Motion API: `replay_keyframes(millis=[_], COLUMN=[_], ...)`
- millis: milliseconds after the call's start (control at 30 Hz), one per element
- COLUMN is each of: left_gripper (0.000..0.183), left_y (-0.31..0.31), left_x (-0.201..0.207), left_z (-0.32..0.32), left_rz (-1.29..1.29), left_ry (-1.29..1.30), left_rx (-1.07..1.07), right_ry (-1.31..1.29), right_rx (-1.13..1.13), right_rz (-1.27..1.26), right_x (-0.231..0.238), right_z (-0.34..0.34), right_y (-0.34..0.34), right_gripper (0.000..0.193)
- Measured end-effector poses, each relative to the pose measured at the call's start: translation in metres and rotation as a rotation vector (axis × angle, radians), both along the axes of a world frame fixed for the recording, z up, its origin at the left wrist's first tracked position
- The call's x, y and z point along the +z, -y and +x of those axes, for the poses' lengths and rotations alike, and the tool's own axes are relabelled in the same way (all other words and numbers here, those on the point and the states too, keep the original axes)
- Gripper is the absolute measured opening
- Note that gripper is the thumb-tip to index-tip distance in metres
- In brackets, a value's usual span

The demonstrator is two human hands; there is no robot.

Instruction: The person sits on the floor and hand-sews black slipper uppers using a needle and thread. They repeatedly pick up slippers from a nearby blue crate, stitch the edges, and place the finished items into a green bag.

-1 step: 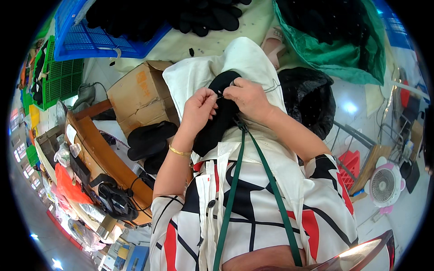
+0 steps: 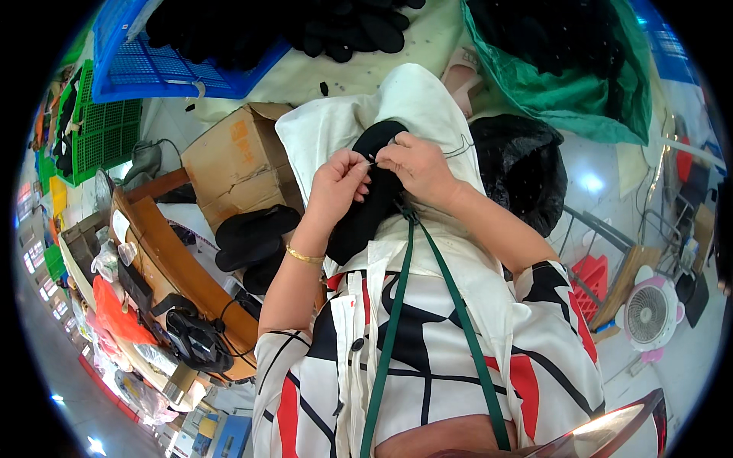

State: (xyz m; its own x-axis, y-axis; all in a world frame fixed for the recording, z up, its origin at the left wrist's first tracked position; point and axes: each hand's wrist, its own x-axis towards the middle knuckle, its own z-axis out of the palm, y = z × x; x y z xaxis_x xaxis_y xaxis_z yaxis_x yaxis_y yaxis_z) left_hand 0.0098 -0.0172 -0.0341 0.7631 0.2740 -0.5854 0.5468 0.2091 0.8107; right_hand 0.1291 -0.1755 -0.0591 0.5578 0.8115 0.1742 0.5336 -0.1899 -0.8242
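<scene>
On my lap, over the cream apron [image 2: 416, 91], lies a long, soft black cloth piece [image 2: 359, 217], its rounded far end showing past my fingers. My left hand [image 2: 340, 180] is closed in a pinch above it. Close against it, my right hand [image 2: 420, 164] pinches too, fingertips nearly touching the left ones. A thin needle-like piece [image 2: 372, 162] shows between the fingertips, too small to make out surely. Dark thread [image 2: 463, 145] loops out to the right past my right hand. Parts of the black piece are hidden under both hands.
Black slipper-shaped pieces [image 2: 256, 237] lie left, beside a cardboard box [image 2: 233, 164] and wooden bench [image 2: 172, 267]. A blue crate [image 2: 164, 72] and green sack [image 2: 527, 95] hold black pieces ahead. A black bag [image 2: 527, 168] and white fan [image 2: 649, 311] stand right.
</scene>
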Motion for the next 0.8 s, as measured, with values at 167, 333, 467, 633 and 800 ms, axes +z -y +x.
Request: replay_keyframes(millis=[167, 333, 467, 633, 800], left_gripper=[0.011, 0.012, 0.012, 0.014, 0.014], left_y=[0.006, 0.009, 0.011, 0.014, 0.014], left_x=[-0.001, -0.004, 0.005, -0.004, 0.006], left_z=[0.003, 0.002, 0.0, 0.001, 0.004], left_rz=[0.012, 0.321, 0.379, 0.501, 0.806], left_ry=[-0.001, 0.069, 0.085, 0.168, 0.294], left_rx=[0.01, -0.056, -0.037, -0.121, -0.251], right_ry=[-0.175, -1.114, -1.281, -0.812, -0.091], right_rx=[-0.04, -0.173, -0.348, -1.153, -1.366], right_rz=[0.166, 0.216, 0.743, 1.02, 0.751], right_x=[-0.002, 0.03, 0.043, 0.039, 0.046], right_z=[-0.009, 0.01, 0.09, 0.207, 0.224], right_y=[-0.009, 0.029, 0.12, 0.34, 0.423], right_gripper=[0.004, 0.007, 0.017, 0.008, 0.012])
